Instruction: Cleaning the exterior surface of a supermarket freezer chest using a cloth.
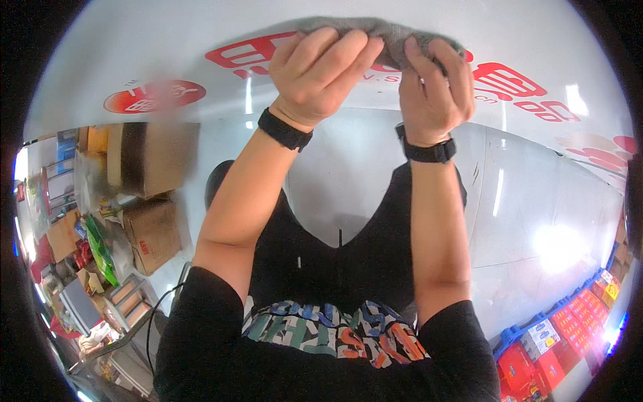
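Both my hands are at the top of the view, on a grey cloth (351, 25) spread over a white panel (150, 30) that bears red printed writing and logos. My left hand (321, 70) has its fingers curled onto the cloth's left and middle part. On the cloth's right part, my right hand (439, 88) bends its fingers into the fabric. A dark band circles each wrist. The fingertips and the cloth's far underside are hidden, and the cloth covers some of the red lettering.
Cardboard boxes (150, 236), bags and shelving fill the left side. Red boxes (572, 321) on a blue pallet (507, 334) stand at the lower right. My legs, in black, are below the panel's edge, above a pale, glossy floor (341, 161).
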Motion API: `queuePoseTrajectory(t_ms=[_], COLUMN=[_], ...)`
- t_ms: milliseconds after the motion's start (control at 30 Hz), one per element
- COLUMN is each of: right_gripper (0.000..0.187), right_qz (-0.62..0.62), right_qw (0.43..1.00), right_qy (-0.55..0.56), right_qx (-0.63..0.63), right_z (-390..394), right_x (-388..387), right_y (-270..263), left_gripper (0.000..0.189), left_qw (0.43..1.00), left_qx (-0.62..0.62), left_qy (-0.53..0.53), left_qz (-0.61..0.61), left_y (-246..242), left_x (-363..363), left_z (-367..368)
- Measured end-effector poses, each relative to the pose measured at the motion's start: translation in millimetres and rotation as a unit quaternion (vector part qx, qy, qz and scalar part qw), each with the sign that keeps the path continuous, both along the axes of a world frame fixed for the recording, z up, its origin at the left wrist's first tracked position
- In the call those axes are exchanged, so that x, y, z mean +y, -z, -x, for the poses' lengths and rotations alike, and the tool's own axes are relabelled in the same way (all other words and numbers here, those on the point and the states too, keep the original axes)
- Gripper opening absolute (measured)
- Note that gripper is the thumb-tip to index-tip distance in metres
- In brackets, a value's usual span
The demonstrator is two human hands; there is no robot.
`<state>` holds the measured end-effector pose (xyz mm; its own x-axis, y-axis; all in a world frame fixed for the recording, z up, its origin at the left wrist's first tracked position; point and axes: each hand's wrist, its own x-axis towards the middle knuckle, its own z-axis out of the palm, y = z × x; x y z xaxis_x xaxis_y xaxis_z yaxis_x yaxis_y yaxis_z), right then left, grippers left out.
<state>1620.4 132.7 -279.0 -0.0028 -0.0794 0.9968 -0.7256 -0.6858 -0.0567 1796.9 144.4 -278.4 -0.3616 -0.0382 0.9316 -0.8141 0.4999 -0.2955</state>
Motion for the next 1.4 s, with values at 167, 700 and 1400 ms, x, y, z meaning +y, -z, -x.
queuePoseTrajectory(t_ms=[167,700,1400], right_gripper=[0.027,0.021,0.022], right_qz=[-0.149,-0.558,-0.318], right_qw=[0.986,0.791,0.86], right_qy=[0.06,0.061,0.026], right_qx=[-0.047,-0.243,-0.398], right_z=[-12,-36,-51], right_x=[26,53,38], right_y=[72,283,236], left_gripper=[0.017,0.017,0.028], left_qw=[0.998,0.93,0.983], left_qx=[-0.014,-0.058,0.077], left_qy=[-0.026,0.001,-0.001], left_qz=[-0.061,-0.362,-0.169], left_y=[72,267,228], left_x=[12,23,14], left_z=[3,8,49])
